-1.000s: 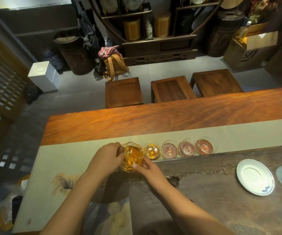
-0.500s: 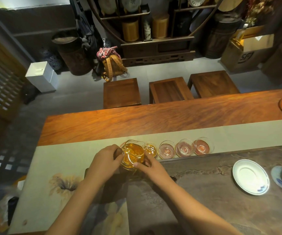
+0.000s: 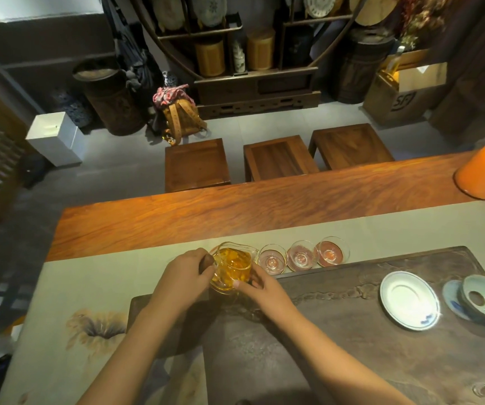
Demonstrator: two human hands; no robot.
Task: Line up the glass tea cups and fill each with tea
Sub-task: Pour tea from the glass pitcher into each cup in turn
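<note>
Both my hands, left hand (image 3: 184, 276) and right hand (image 3: 260, 287), have fingers pressed around the pitcher (image 3: 232, 267); thin slippery glass, heavy with tea; hold handle and base.

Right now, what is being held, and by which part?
A glass pitcher of tea: the left hand grips its dark handle on the left side, and the right hand steadies its lower right wall with the fingertips.

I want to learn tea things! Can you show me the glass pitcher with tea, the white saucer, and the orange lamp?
glass pitcher (image 3: 233, 268): head view, on its tea-filled belly between the hands.
white saucer (image 3: 409, 299): head view, on its bare white middle.
orange lamp (image 3: 482, 173): head view, on its orange shade at the right edge.
</note>
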